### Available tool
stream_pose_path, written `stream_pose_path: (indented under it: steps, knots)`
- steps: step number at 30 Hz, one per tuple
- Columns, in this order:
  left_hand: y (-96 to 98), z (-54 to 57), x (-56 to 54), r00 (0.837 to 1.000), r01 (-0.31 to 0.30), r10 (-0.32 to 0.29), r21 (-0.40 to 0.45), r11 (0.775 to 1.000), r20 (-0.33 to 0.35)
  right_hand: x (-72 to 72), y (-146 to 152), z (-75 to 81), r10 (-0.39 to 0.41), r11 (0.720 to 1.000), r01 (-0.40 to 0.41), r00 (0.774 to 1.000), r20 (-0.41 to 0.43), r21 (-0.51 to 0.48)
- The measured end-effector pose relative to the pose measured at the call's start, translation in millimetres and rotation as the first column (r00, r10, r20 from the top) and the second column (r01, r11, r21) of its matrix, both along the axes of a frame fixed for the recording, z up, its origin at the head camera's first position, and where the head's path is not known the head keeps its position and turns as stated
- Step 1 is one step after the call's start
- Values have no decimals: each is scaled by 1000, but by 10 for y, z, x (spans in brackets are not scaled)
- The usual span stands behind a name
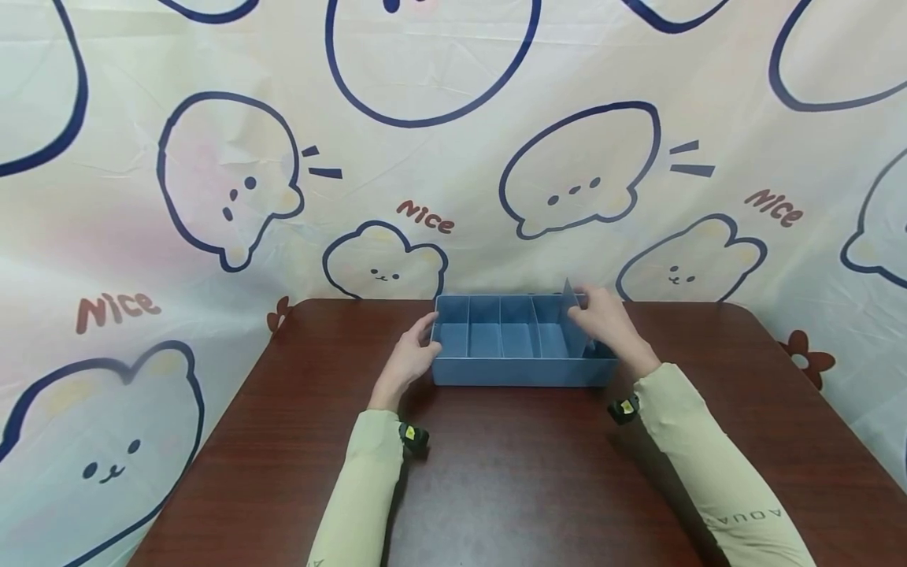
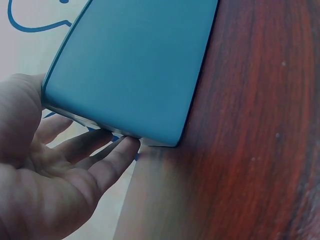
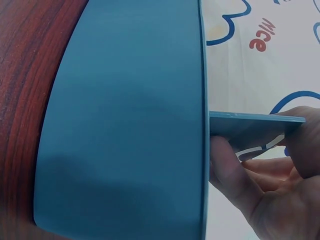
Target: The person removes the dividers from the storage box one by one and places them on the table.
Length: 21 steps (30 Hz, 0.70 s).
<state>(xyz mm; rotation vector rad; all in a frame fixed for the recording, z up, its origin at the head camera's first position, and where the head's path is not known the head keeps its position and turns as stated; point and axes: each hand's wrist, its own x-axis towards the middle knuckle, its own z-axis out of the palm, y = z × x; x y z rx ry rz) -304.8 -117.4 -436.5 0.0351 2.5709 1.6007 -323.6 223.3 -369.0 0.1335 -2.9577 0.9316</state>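
Observation:
A long blue divided storage box [image 1: 524, 372] stands on the table near its far edge, its compartments facing up. At its left end is my left hand [image 1: 411, 354], thumb over the rim and fingertips [image 2: 131, 145] against the end wall. My right hand [image 1: 605, 319] pinches a thin blue divider [image 1: 569, 293] near the box's right end. That divider [image 3: 257, 119] sticks up past the rim in the right wrist view, with the thumb and fingers around it. Its lower part is hidden inside the box.
A dark brown wooden table [image 1: 496, 480] extends in front of the box and to both sides. Behind it hangs a pale cloth backdrop [image 1: 468, 173] with cartoon bears, close to the table's far edge. Other upright dividers [image 1: 501, 327] split the box into compartments.

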Motion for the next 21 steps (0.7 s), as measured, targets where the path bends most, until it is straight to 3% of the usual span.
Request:
stream_pose_path:
  steps: [21]
  knots:
    - [11, 23, 24, 1000, -4, 4, -7, 1000, 8, 6, 24, 131, -8, 1000, 7, 1000, 18, 9]
